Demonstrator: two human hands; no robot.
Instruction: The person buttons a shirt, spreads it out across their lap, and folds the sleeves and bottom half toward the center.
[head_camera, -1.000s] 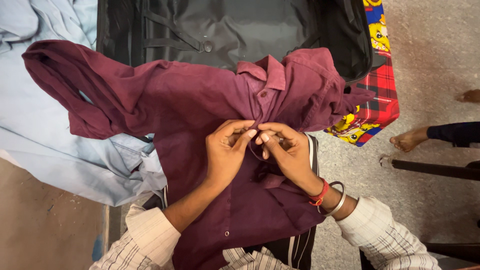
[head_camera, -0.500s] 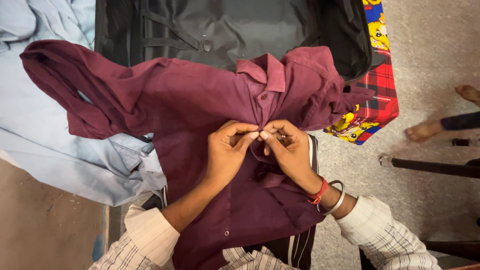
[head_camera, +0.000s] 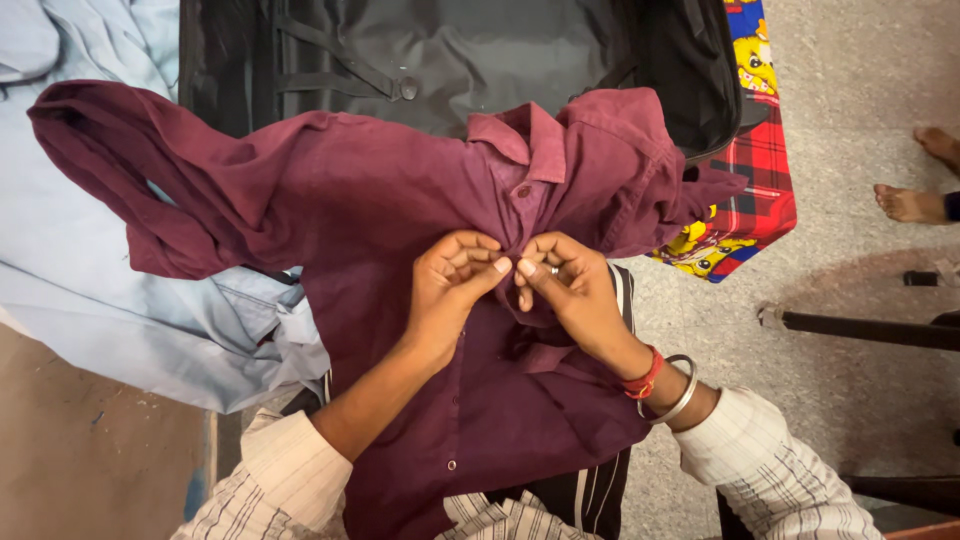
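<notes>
Maroon shirt (head_camera: 380, 230) is spread across frame centre, collar toward the top, button placket running top to bottom. Left hand (head_camera: 450, 290) and right hand (head_camera: 570, 295) are met at the placket just below the collar, fingertips touching, both pinched shut on the shirt's front edges. Open suitcase (head_camera: 450, 50) lies above, blue cloth (head_camera: 100, 290) left.

The left hand (head_camera: 450, 290) and right hand (head_camera: 570, 295) are held together, fingers curled and pinched, thumb tips nearly touching.
</notes>
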